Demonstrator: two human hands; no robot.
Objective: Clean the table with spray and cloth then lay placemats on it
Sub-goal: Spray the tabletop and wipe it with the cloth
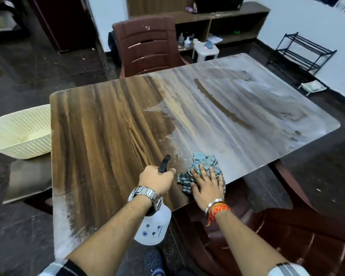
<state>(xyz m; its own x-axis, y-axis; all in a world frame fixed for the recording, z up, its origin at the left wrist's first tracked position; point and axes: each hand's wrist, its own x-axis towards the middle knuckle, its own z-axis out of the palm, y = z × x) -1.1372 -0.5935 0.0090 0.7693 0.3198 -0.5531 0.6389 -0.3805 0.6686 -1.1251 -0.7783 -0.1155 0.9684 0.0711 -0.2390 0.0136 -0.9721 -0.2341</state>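
Cloth (204, 163), checked and crumpled, lies at the near edge of the wood-grain table (108, 126) under your right hand (205, 187), fingers spread. Your left hand (156, 179) curls round the translucent spray bottle (153, 228); its trigger is hidden.

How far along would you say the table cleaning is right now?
The left part of the table looks dark and wiped. In hand: the left hand grips the spray bottle, the right hand presses the cloth near the front edge. To do: the pale, hazy right half, and no placemats are in view.
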